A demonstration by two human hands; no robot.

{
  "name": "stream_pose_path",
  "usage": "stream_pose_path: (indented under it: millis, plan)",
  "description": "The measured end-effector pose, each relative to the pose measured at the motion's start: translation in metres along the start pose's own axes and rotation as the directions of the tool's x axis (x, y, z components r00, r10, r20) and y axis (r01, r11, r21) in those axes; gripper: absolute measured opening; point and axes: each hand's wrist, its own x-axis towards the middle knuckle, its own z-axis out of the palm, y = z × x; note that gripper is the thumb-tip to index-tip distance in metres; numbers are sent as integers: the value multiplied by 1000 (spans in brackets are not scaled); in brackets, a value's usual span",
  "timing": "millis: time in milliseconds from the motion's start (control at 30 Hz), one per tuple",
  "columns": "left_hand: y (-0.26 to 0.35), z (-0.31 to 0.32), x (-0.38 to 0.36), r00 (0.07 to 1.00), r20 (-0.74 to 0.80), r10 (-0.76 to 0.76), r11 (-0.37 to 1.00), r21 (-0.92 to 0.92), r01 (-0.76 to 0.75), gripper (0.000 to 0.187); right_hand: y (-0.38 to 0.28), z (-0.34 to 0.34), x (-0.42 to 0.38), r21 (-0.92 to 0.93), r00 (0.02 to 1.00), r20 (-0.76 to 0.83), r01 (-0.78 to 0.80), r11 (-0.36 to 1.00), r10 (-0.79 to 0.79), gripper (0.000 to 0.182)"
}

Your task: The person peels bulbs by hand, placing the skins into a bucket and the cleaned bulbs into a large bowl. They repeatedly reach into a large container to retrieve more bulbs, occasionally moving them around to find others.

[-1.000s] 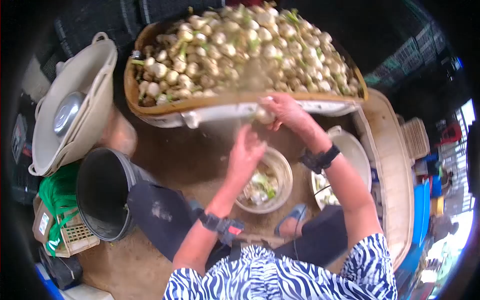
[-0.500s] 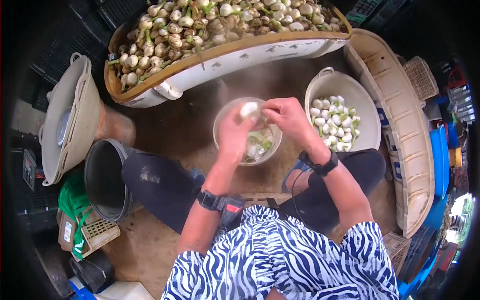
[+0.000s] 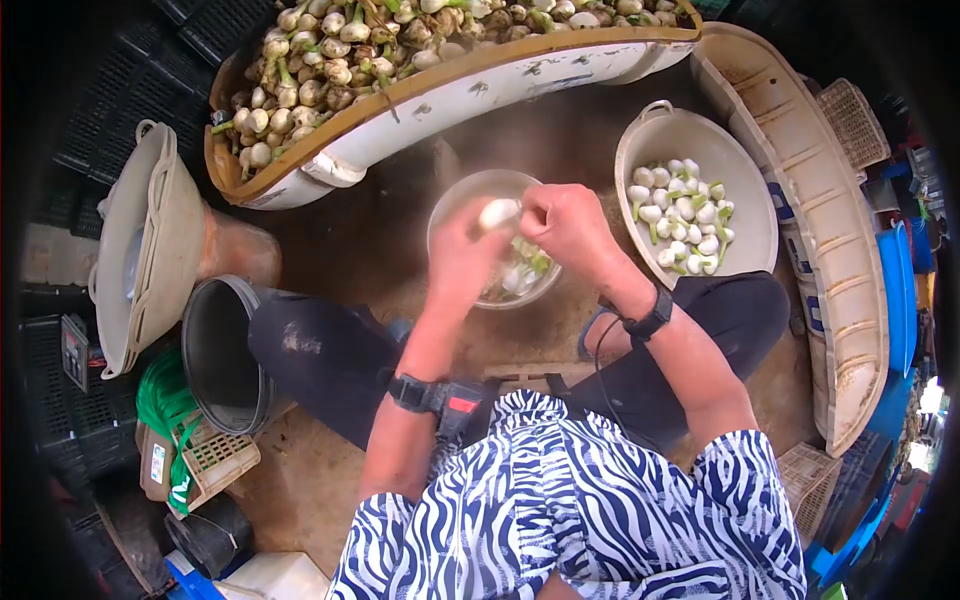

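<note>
My left hand (image 3: 463,250), smeared by motion, holds a white garlic bulb (image 3: 499,213) over a round basin (image 3: 445,200). My right hand (image 3: 566,225) is closed in a pinch at the bulb's right end; whatever lies between its fingertips is hidden. Inside the basin below both hands are pale peelings and green scraps (image 3: 525,272). To the right of my right hand, a large pale tub (image 3: 745,165) contains several clean white garlic bulbs (image 3: 690,215) with short green stems.
A long trough (image 3: 480,95) heaped with soil-stained bulbs (image 3: 330,75) spans the far side. At left stand handled tubs (image 3: 150,240) and a dark bucket (image 3: 225,350). A long ribbed trough (image 3: 835,260) lies at right. My knees flank the basin.
My right hand has closed more tightly beside the bulb, and the bulb has turned in my left hand. The whole view has shifted slightly, with the far trough now higher in the frame.
</note>
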Motion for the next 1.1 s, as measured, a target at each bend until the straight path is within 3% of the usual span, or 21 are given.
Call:
stream_pose_path:
  millis: [67, 100, 167, 233, 300, 367, 400, 500, 600, 667, 733, 767, 800, 833, 867, 900, 933, 967, 1033, 1067, 1100]
  plan:
    - [0, -10, -3, 985, 164, 61, 983, -179, -31, 44, 11, -2, 5, 106, 996, -34, -76, 992, 80, 13]
    - [-2, -17, -5, 985, 163, 60, 984, -175, -31, 44, 21, -6, 10, 116, 990, -14, -135, 984, 137, 13]
    - [-9, -26, -12, 946, 322, 29, 834, -530, 155, 45, 47, -1, 16, -56, 970, -33, -241, 969, 239, 12]
    - [-9, -32, -14, 945, 320, 69, 771, -618, 153, 45, 74, 7, 12, -127, 972, 22, -231, 965, 235, 11]
    - [-16, -39, -14, 943, 332, 20, 620, -744, 249, 48, 70, 18, 15, -187, 969, 96, -207, 960, 227, 14]
    - [-26, -41, -10, 942, 336, -5, 634, -728, 263, 49, 27, 7, 10, 137, 999, 2, 36, 990, -37, 24]
    - [-30, -39, -5, 948, 311, -65, 691, -671, 268, 51, 17, 3, 9, 138, 987, 111, 101, 985, -116, 28]
    - [-37, -30, 4, 943, 315, -104, 743, -606, 284, 54, -7, 8, 5, 208, 950, 153, 238, 949, -272, 22]
    - [-34, -29, 2, 932, 350, -91, 757, -584, 293, 58, -4, 4, 4, 183, 932, 218, 250, 951, -288, 21]
    - [-32, -27, 1, 924, 372, -88, 825, -493, 277, 57, -11, 0, 2, 189, 946, 244, 168, 968, -212, 23]
    - [-6, -8, -10, 958, 257, -125, 899, -378, 219, 54, -5, 4, -4, 210, 941, 216, 216, 954, -261, 27]
    - [-19, -17, -4, 930, 347, -126, 910, -333, 247, 51, 0, 11, -7, 271, 949, 161, 222, 937, -271, 25]
    - [-21, -12, -7, 943, 330, 39, 971, -235, 42, 34, 2, 12, -11, 260, 957, 115, 230, 938, -267, 22]
    - [-41, -14, -2, 966, 251, -61, 904, -396, 160, 36, 3, 3, -14, 336, 953, 52, 265, 904, -299, 19]
    - [-54, -15, 8, 951, 227, -210, 836, -462, 295, 37, 6, 7, -17, 68, 960, 119, 248, 966, -255, 14]
    - [-87, -28, 30, 916, 389, -102, 839, -461, 289, 39, -2, -8, -25, 50, 973, -1, 229, 972, -230, 10]
    - [-92, -24, 34, 916, 399, -44, 842, -478, 249, 39, -6, -17, -27, -23, 979, 49, 200, 979, -199, 11]
    - [-92, -28, 44, 846, 532, -21, 817, -479, 321, 45, -4, -25, -26, -88, 978, 108, 191, 978, -181, 11]
    - [-65, -2, 35, 877, 480, 34, 854, -470, 225, 61, 6, -28, -31, 135, 990, -64, 136, 981, -129, 14]
    - [-21, 22, 9, 758, 614, 221, 876, -467, 123, 70, 11, -29, -34, 310, 985, -159, 115, 944, -68, 14]
    - [24, 47, -18, 588, 707, 393, 864, -502, 26, 78, 16, -32, -38, 291, 983, -174, 104, 951, -54, 14]
